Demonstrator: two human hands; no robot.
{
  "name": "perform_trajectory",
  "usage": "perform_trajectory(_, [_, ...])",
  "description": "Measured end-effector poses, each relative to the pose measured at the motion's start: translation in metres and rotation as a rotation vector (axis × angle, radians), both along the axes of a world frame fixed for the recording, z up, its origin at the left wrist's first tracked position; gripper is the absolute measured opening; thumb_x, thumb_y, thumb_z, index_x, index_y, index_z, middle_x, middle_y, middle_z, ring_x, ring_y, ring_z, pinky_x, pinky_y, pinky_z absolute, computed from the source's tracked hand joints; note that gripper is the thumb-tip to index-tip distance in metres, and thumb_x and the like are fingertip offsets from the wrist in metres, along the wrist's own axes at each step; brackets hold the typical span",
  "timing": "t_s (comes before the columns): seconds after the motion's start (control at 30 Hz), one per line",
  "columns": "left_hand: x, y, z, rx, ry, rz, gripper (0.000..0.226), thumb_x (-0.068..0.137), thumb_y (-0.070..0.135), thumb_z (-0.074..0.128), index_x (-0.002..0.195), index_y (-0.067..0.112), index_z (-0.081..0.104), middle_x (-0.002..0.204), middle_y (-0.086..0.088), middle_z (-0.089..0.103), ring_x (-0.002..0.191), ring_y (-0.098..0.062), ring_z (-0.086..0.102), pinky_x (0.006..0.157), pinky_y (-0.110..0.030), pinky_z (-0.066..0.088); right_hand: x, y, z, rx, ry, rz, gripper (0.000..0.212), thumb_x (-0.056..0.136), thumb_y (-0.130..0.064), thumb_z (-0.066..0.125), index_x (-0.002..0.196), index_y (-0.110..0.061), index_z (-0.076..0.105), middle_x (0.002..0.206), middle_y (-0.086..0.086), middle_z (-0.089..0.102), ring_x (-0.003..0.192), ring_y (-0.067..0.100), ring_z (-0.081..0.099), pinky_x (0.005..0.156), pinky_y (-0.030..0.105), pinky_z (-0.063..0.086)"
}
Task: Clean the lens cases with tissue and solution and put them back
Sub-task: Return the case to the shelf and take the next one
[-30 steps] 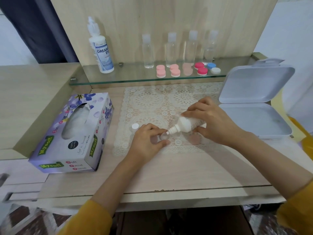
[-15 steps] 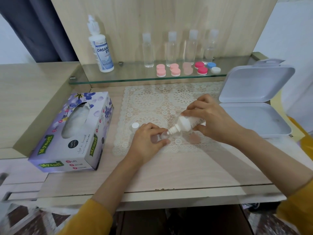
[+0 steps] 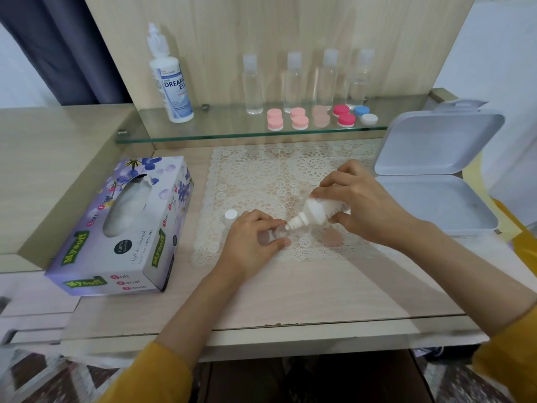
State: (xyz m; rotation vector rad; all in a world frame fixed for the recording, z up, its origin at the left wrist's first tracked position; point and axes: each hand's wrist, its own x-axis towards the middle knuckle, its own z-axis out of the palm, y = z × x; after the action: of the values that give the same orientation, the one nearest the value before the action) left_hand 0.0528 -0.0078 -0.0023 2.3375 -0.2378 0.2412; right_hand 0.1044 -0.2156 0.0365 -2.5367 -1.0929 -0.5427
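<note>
Down between left fingers [image 3: 268, 221], clear lens case [image 3: 281, 232]

We see a mustard-yellow top on the person: the left sleeve [image 3: 151, 370] and the right sleeve [image 3: 511, 353] are of the same plain cloth. Both sleeves end around the elbow; from there down to the left hand [image 3: 250, 242] and the right hand [image 3: 363, 205] the arms are bare.

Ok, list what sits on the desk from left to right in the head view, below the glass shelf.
Tissue box → white cap → left hand → small white bottle → open white box.
</note>
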Motion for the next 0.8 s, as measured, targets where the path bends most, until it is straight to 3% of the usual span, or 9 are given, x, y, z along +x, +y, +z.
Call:
perform_trajectory(0.17, [0.001,0.0,0.0,-0.001,0.002,0.003,0.032,0.073,0.024,0.075,0.104,0.019,0.07,0.095,0.003,0.059,0.092,-0.008,0.046,0.077,0.0,0.025,-0.003,0.001,0.001,-0.003,0.038,-0.025,0.054,0.052,0.001,0.084,0.103,-0.01,0.069,0.094,0.006,0.066,0.087,0.035,0.049,0.057,0.051,0.05])
perform_trajectory(0.37, [0.0,0.0,-0.002,-0.034,-0.052,0.019,0.033,0.069,0.019,0.078,0.101,0.015,0.07,0.094,0.001,0.064,0.089,-0.008,0.051,0.078,0.0,0.028,-0.005,-0.007,0.005,0.014,0.127,-0.088,0.057,0.059,-0.005,0.083,0.112,-0.013,0.066,0.102,0.004,0.064,0.092,0.019,0.037,0.075,0.034,0.036])
perform_trajectory(0.53, [0.0,0.0,-0.002,-0.037,-0.075,0.019,0.028,0.067,0.016,0.08,0.093,0.012,0.07,0.088,0.003,0.064,0.083,-0.006,0.052,0.078,-0.001,0.03,-0.005,-0.019,0.012,-0.009,0.126,-0.117,0.057,0.058,-0.005,0.084,0.112,-0.013,0.066,0.101,0.004,0.064,0.093,0.018,0.033,0.077,0.034,0.035])
perform_trajectory(0.67, [0.0,0.0,-0.002,-0.034,-0.076,0.005,0.026,0.068,0.016,0.079,0.093,0.013,0.07,0.086,0.005,0.061,0.082,0.006,0.048,0.077,0.001,0.029,-0.007,-0.025,0.013,-0.04,0.108,-0.107,0.058,0.053,-0.004,0.086,0.107,-0.012,0.068,0.097,0.004,0.065,0.091,0.019,0.034,0.073,0.035,0.036])
perform_trajectory(0.8, [0.0,0.0,-0.002,-0.033,-0.079,0.006,0.026,0.069,0.016,0.079,0.093,0.013,0.071,0.088,0.001,0.063,0.081,0.004,0.048,0.078,0.0,0.03,-0.009,-0.026,0.012,-0.031,0.109,-0.111,0.059,0.053,-0.002,0.086,0.108,-0.012,0.068,0.097,0.004,0.064,0.091,0.019,0.034,0.071,0.038,0.042])
